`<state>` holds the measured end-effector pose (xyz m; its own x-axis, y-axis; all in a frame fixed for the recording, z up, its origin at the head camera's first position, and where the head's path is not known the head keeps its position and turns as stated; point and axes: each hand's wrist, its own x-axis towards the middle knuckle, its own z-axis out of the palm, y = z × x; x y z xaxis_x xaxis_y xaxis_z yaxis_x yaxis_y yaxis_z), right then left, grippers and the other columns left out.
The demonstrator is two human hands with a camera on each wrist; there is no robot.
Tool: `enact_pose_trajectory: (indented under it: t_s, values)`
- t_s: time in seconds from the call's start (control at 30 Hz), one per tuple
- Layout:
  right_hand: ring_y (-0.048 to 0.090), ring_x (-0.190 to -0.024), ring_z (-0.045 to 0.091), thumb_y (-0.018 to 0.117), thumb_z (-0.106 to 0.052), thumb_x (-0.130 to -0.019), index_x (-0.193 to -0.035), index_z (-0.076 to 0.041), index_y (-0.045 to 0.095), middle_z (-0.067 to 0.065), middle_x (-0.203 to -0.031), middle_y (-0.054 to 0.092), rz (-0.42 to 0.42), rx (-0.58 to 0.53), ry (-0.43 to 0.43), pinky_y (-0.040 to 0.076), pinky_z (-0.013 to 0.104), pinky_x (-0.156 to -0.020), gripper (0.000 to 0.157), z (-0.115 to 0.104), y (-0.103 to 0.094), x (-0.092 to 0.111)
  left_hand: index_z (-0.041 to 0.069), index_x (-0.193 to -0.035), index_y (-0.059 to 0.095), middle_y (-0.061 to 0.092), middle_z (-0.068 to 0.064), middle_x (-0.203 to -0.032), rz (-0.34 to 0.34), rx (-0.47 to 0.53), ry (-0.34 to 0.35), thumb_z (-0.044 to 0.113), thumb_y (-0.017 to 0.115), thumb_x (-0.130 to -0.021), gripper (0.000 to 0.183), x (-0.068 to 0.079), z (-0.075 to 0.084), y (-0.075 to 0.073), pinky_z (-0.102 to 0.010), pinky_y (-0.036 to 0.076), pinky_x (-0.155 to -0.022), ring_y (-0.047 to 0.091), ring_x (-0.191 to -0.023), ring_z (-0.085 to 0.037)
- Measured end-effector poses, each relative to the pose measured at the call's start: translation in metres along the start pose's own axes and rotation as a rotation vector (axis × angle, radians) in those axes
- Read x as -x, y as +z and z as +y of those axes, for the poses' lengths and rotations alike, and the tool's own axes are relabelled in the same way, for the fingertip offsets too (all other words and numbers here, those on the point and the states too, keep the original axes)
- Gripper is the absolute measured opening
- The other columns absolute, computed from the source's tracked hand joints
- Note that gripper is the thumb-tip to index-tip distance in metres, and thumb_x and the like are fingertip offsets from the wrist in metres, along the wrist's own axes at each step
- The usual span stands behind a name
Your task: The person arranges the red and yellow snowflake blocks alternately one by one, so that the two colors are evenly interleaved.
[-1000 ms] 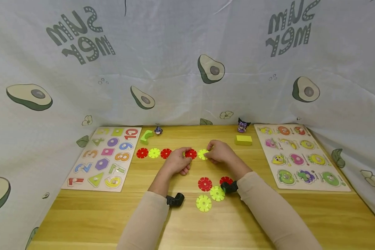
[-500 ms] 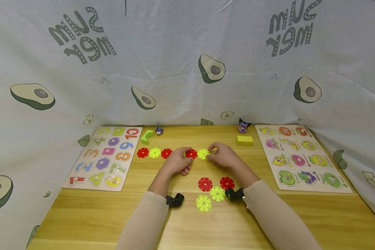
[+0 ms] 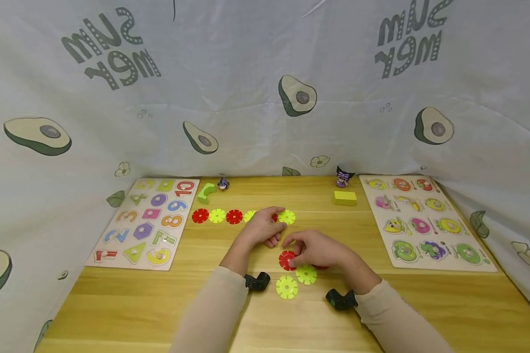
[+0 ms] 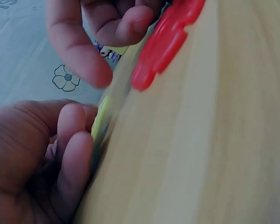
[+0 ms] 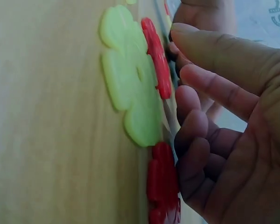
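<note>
Flower-shaped plastic discs, red and yellow by turns, form a row from a red disc [image 3: 200, 215] to a yellow disc [image 3: 289, 217] at its right end. My left hand [image 3: 262, 229] lies over the row, index finger and thumb at that yellow disc's left side, hiding most of the red one beside it. Closer to me, my right hand [image 3: 320, 248] hovers with spread thumb and index finger over a red disc [image 3: 286, 260], thumb tip right at its edge. Beside it lie a yellow disc [image 3: 306, 274] and another yellow disc [image 3: 287, 287]; one more red disc is mostly hidden under the right hand.
A number puzzle board [image 3: 143, 225] lies on the left of the wooden table, a fruit puzzle board [image 3: 424, 225] on the right. Along the back are a green arch block [image 3: 206, 193], a small figurine [image 3: 223, 183], a purple figurine [image 3: 343, 177] and a yellow block [image 3: 344, 198].
My right hand has left the yellow disc at the row's end and come back toward me, over the loose discs. My left hand has slid right, from the red disc to that yellow one.
</note>
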<state>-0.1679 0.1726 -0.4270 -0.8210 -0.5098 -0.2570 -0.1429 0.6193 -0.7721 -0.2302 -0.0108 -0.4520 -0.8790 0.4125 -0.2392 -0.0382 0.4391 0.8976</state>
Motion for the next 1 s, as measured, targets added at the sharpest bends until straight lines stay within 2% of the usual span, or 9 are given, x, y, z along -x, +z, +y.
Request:
enact_pose_trajectory:
  t_s: [0.27, 0.47, 0.7, 1.0]
  values:
    - [0.048, -0.068, 0.018, 0.082, -0.020, -0.070, -0.105, -0.019, 0.063, 0.006, -0.078, 0.054, -0.011, 0.060, -0.029, 0.042, 0.030, -0.056, 0.040, 0.0018, 0.0042, 0.0030, 0.025, -0.138, 0.044, 0.059, -0.012, -0.055, 0.051, -0.066, -0.041, 0.025, 0.062, -0.089, 0.053, -0.0027, 0.0010, 0.0108, -0.034, 0.051, -0.040, 0.054, -0.038, -0.019]
    - [0.048, -0.067, 0.017, 0.081, -0.016, -0.070, -0.100, -0.018, 0.062, 0.003, -0.074, 0.053, 0.008, 0.107, -0.033, 0.041, 0.030, -0.056, 0.035, -0.0022, 0.0055, 0.0017, 0.024, -0.138, 0.045, 0.059, -0.011, -0.054, 0.083, -0.079, -0.059, 0.027, 0.062, -0.089, 0.051, -0.0028, 0.0017, 0.0094, -0.033, 0.051, -0.040, 0.054, -0.038, -0.018]
    - [0.048, -0.066, 0.017, 0.082, -0.015, -0.068, -0.095, -0.019, 0.057, 0.005, -0.078, 0.053, 0.028, 0.116, -0.010, 0.040, 0.028, -0.053, 0.036, -0.0043, 0.0074, -0.0002, 0.022, -0.138, 0.045, 0.059, -0.011, -0.054, 0.083, -0.085, -0.053, 0.027, 0.061, -0.090, 0.051, -0.0023, 0.0039, 0.0074, -0.033, 0.050, -0.039, 0.053, -0.037, -0.018]
    - [0.051, -0.064, 0.016, 0.072, -0.020, -0.081, -0.094, -0.020, 0.057, 0.003, -0.077, 0.055, 0.044, 0.023, -0.018, 0.045, 0.029, -0.052, 0.020, -0.0016, 0.0035, 0.0020, 0.022, -0.138, 0.045, 0.059, -0.011, -0.054, 0.084, -0.074, -0.052, 0.025, 0.061, -0.090, 0.051, -0.0004, 0.0035, 0.0082, -0.032, 0.050, -0.039, 0.053, -0.037, -0.018]
